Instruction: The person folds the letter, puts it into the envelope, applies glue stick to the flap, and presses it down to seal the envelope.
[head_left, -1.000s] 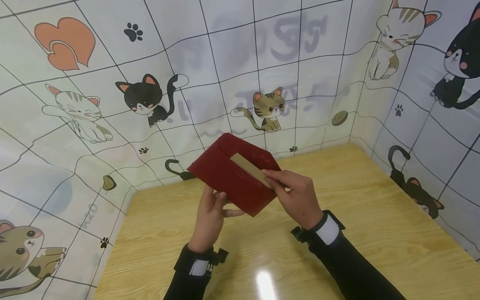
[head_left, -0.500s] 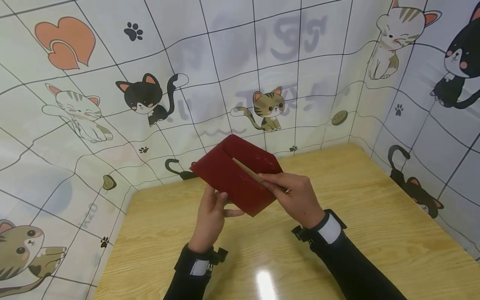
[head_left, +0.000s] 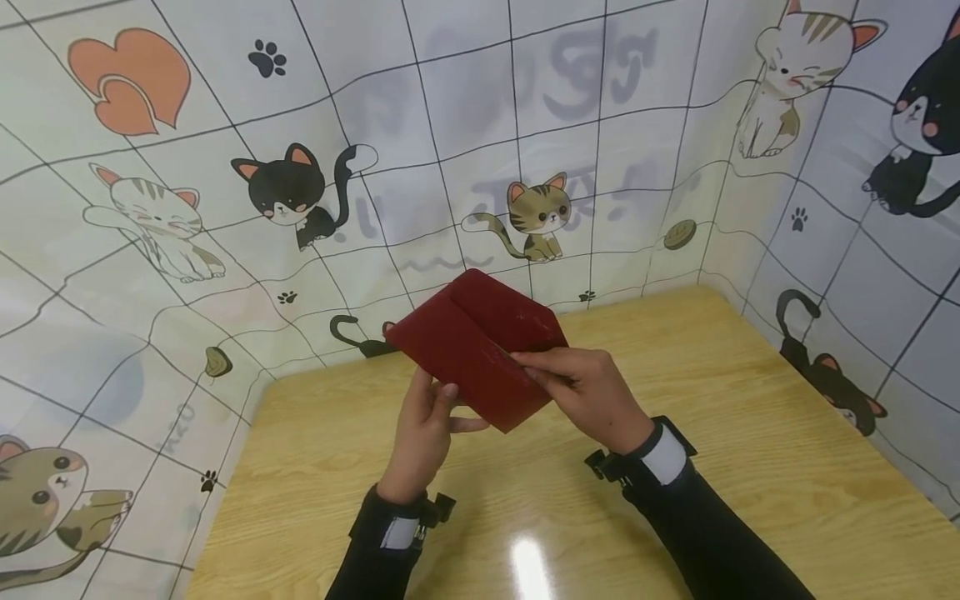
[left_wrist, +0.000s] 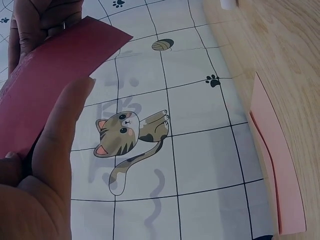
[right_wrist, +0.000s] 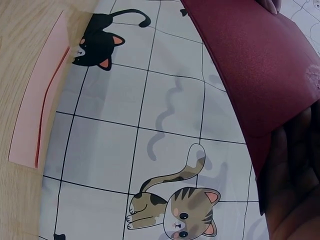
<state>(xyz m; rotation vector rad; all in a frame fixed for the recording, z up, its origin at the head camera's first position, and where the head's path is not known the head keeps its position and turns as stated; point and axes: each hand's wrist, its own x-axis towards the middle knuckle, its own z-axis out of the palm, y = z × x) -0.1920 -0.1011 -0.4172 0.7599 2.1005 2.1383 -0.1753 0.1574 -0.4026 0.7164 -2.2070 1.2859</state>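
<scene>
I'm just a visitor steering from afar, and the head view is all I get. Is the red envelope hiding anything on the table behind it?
Observer: Yes. The left wrist view shows a pale pink piece lying on the table near the wall; I can't tell what it is.
Operator: Oh! Is it plain all over?
Observer: No, the right wrist view shows a darker red line running lengthwise along the side nearer the wall.
Operator: And that black cat print by the left corner of the red envelope, where's its face?
Observer: The right wrist view has it: the face sits right by the table's back edge.
</scene>
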